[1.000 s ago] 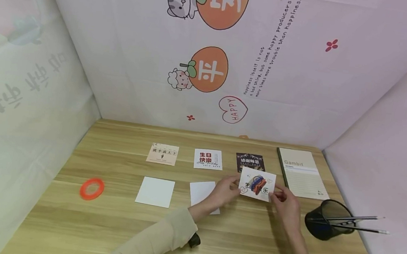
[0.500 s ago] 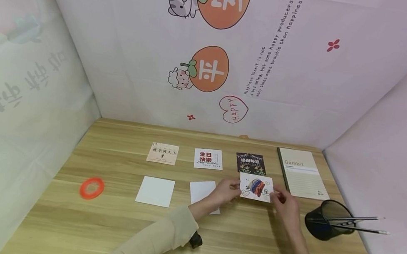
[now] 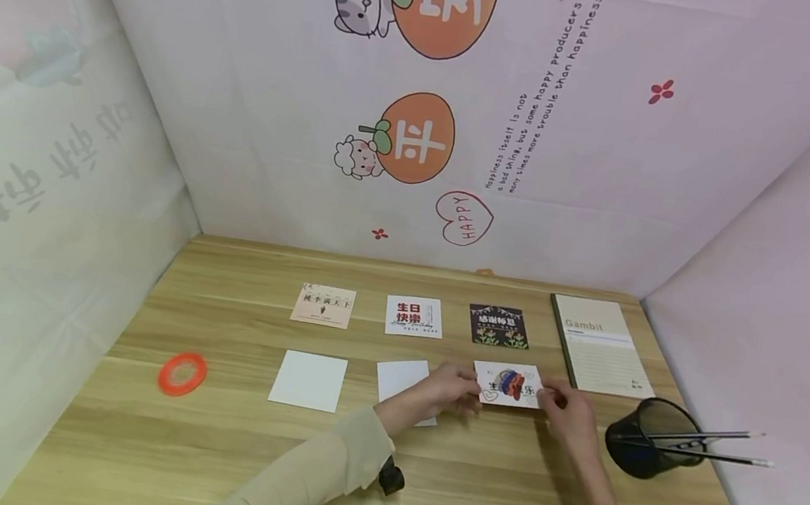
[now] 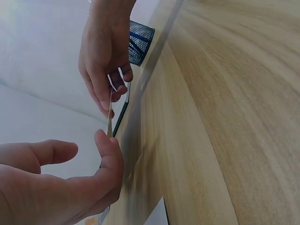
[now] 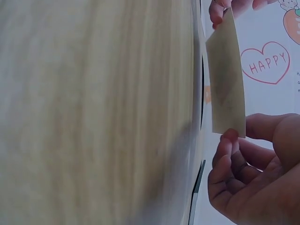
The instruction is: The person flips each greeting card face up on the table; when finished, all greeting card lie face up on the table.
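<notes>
White card (image 3: 507,383), its blue-and-orange picture and dark characters facing up, sat between the two hands' fingers, raised slightly off the pale wooden desk (image 3: 127,454). Right hand (image 3: 570,413): thumb and a fingertip pinched the card's right end; remaining fingers loosely bent. Left hand (image 3: 451,389): relaxed fingertips touched the left end, thumb standing apart from it; could not tell how much weight they bore. Just beyond the fingers, a dark card (image 3: 498,326) with pale lettering lay flat. Beyond the left fingers and slightly leftward, a birthday card (image 3: 415,317) with red characters; farther left, same row, a pink card (image 3: 324,306). Below the left wrist, a blank sheet (image 3: 397,375), partly hidden by it; contact unclear. Left of those fingers, a second sheet (image 3: 308,381), and well past it a red ring (image 3: 166,374). Right of the right fingers and farther off, a notebook (image 3: 604,346) lettered "Gambit". Nearer, to the right of the right hand, a black mesh cup (image 3: 629,457) held pencils (image 3: 727,457) pointing rightward. Cream sleeves (image 3: 352,451) covered both forearms.
</notes>
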`<act>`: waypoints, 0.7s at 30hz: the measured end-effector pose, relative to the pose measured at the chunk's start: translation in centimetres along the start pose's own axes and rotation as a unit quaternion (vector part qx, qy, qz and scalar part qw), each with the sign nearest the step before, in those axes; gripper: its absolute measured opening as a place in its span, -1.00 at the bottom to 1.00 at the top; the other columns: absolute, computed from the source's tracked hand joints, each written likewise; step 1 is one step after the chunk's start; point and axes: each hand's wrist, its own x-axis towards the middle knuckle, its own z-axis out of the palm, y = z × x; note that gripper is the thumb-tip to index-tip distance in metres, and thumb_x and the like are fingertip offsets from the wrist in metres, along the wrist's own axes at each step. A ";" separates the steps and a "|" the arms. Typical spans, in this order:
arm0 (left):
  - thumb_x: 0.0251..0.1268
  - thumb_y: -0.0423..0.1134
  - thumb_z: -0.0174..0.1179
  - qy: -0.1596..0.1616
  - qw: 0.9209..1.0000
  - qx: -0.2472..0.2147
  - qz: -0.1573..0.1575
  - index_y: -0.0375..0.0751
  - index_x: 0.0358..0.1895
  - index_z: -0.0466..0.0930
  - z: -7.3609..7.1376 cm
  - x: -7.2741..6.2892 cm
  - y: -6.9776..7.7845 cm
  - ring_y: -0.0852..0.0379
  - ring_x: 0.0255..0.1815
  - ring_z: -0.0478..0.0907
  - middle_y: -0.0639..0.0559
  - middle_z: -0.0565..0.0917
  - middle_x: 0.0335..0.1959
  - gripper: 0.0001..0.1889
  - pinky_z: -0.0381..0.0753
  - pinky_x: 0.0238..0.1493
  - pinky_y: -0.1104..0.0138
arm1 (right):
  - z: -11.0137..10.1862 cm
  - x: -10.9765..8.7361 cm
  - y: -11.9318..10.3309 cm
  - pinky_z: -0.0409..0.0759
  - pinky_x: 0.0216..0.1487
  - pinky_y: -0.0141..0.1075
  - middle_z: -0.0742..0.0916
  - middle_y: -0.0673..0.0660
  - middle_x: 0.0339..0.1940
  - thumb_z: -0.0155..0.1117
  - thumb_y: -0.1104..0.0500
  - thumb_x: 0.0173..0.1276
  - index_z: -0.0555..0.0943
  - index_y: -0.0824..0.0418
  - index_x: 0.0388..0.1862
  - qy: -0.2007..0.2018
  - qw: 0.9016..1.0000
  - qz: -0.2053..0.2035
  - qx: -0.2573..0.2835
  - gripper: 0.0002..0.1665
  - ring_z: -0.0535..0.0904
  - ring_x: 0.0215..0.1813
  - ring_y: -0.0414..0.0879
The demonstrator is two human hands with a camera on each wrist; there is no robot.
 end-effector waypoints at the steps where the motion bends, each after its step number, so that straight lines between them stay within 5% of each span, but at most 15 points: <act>1: 0.26 -0.48 0.09 -0.003 1.000 0.000 -0.005 -0.56 0.17 0.41 0.0 0.0 0.0 0.11 -0.45 0.62 -0.23 0.65 -0.31 -0.60 0.71 -0.21 0.21 | 0.0 0.0 0.0 0.44 -0.26 -0.23 0.62 0.25 -0.22 0.14 0.20 0.42 0.55 0.40 0.11 -0.005 1.000 0.000 -0.002 -0.62 0.48 -0.22 0.04; 8: 0.31 -0.45 0.06 -0.027 0.999 0.009 -0.024 -0.39 -0.23 0.50 -0.1 -0.1 0.0 0.09 -0.48 0.60 -0.22 0.61 -0.34 -0.93 0.71 -0.28 0.23 | 0.1 0.0 0.5 0.41 -0.36 -0.27 0.60 0.22 -0.30 0.18 0.22 0.37 0.55 0.45 0.07 -0.024 1.000 -0.004 -0.016 -0.61 0.44 -0.28 0.01; 21: 0.36 -0.42 0.03 -0.041 0.999 0.013 -0.022 -0.53 -0.02 0.48 -0.1 -0.4 0.1 0.05 -0.44 0.62 -0.32 0.61 -0.24 -0.76 0.71 -0.25 0.22 | 0.3 -0.2 0.0 0.52 -0.13 -0.04 0.61 0.38 0.01 0.11 0.16 0.41 0.51 0.42 0.17 -0.067 0.996 0.029 -0.048 -0.55 0.52 -0.07 0.14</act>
